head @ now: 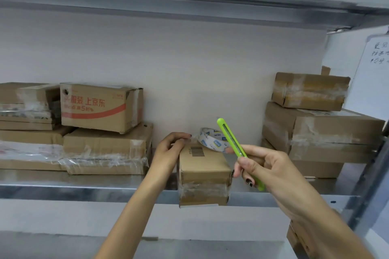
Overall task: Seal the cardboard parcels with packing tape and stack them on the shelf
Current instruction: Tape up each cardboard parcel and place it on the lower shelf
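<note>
Two hands are at one small parcel [203,166] that sits on the metal shelf [84,183], its near end hanging past the front lip, clear tape across that end. On top we see a black barcode label [197,151] w/ tiny digits beside it, too small to make out. Left hand [170,147] has fingers curled over the parcel's far left top edge, gripping it. Right hand [267,166] pinches a lime-green cutter [235,147] pen-style, tip pointing up & away; we can't tell if a blade is out. Tape roll [212,140] stands tilted at the parcel's far end, blue-and-white logo print on it, brand text too blurred to read. Left of the parcel, a red-printed box [99,107] reading "服装 上京东" and "5折" tops a stack of taped flat cartons [105,149]. Right, three taped brown boxes [328,132] are piled, close behind the right hand. A whiteboard [376,73] at far right has handwriting we can't read
</note>
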